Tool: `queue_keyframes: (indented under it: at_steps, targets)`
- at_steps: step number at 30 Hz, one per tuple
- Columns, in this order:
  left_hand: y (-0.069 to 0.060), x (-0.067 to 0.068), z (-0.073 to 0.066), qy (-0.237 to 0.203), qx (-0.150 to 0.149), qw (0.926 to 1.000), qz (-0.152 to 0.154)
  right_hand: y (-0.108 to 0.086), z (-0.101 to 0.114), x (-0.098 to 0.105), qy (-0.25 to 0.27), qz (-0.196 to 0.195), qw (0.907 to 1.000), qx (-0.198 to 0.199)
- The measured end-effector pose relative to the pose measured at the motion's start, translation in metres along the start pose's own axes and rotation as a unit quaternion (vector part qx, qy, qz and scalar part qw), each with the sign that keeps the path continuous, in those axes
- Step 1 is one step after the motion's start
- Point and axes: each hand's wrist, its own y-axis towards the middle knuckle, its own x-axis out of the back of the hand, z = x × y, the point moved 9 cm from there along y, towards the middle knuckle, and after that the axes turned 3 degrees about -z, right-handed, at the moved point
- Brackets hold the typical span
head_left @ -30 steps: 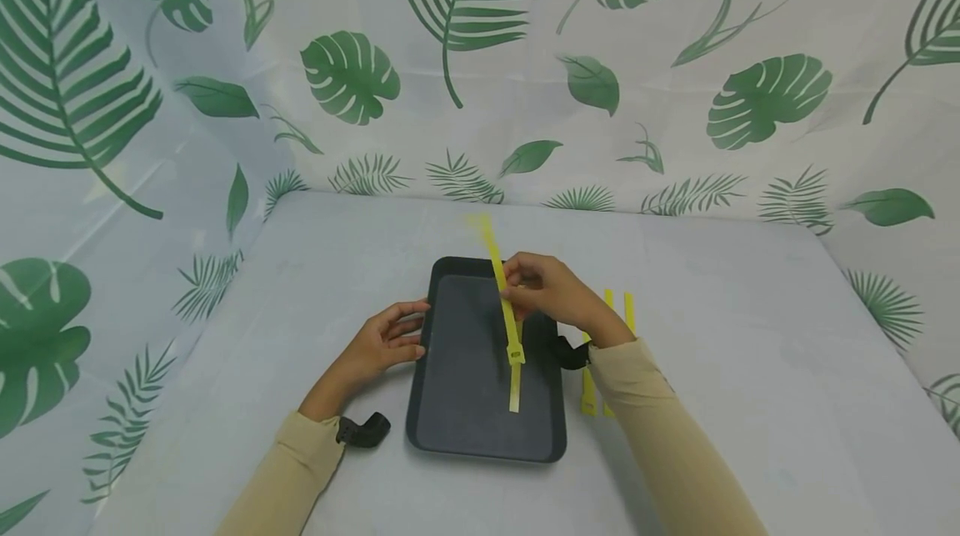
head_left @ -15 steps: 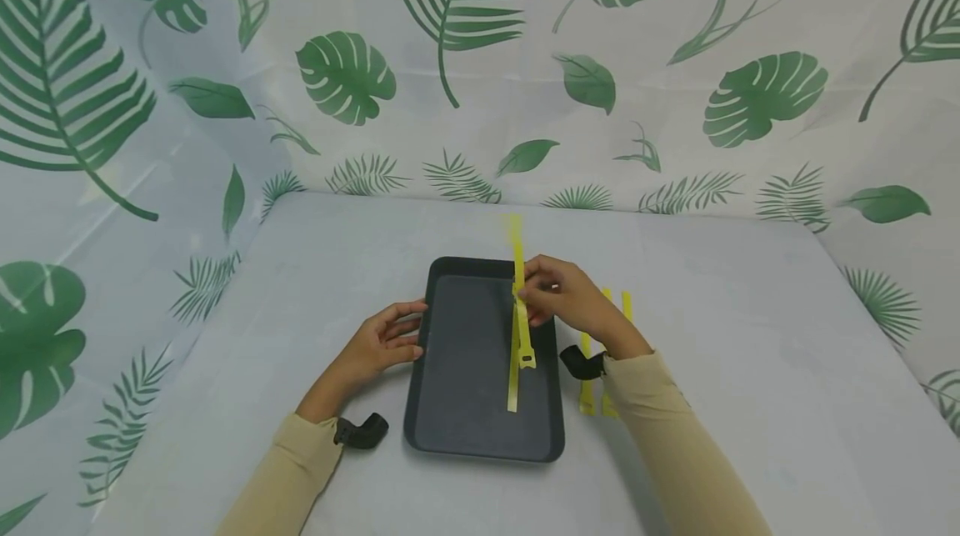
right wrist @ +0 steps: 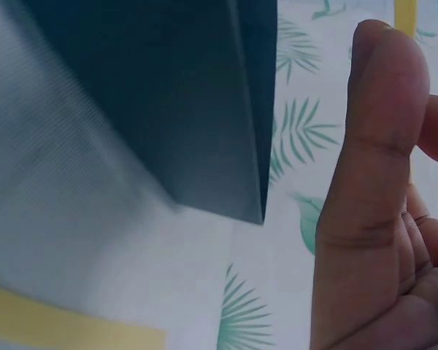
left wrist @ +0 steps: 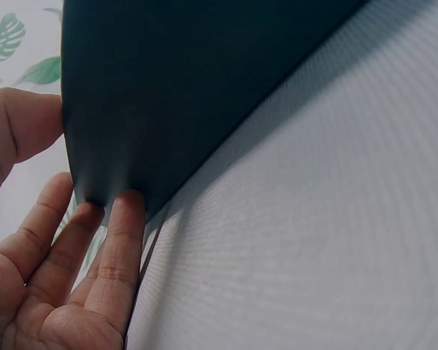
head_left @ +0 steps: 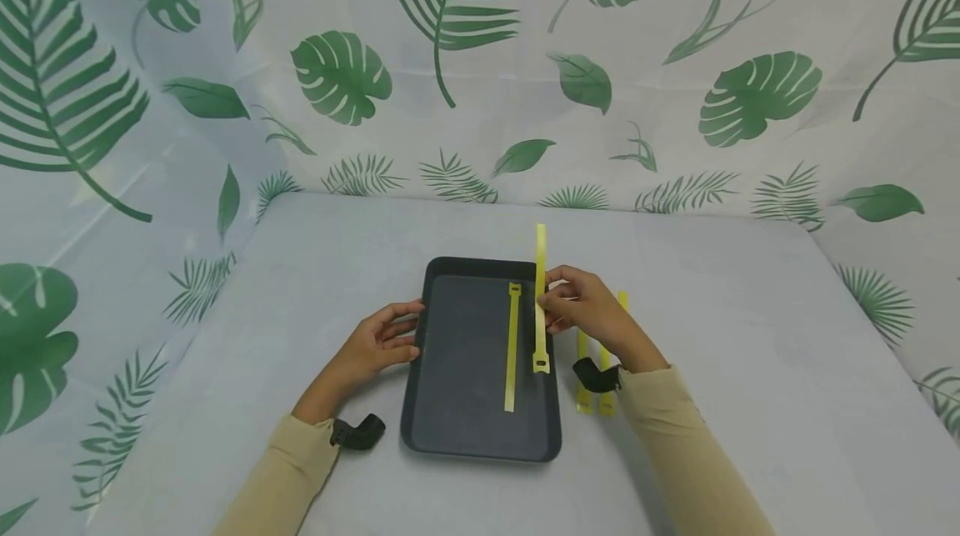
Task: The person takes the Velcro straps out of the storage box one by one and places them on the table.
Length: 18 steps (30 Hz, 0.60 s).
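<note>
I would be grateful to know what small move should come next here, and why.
Probably lower the held strap into the tray, just right of the lying strap. The right hand pinches it, and in the head view it lines up with the tray's bare right side; the left hand touches the left side, which should help steadiness.

Head view: from above near side, facing forward and down, far enough back for table, tray, left hand, right hand, leafy cloth. Left wrist view: very close, along left fingers to tray's outer wall. Right wrist view: close beside right thumb, toward tray corner. All three share tray, cloth.
</note>
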Motion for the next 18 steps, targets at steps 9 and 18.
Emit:
queue_keyframes:
  at_steps: [9, 18]
  targets:
    - [0.000, 0.000, -0.001, 0.002, 0.007, 1.0000, -0.002, -0.009, -0.015, 0.010, 0.009, -0.011, 0.9997, -0.022]
    - [0.000, -0.001, -0.001, -0.001, 0.009, 1.0000, -0.002, -0.020, -0.026, 0.017, 0.024, -0.016, 0.9988, -0.040]
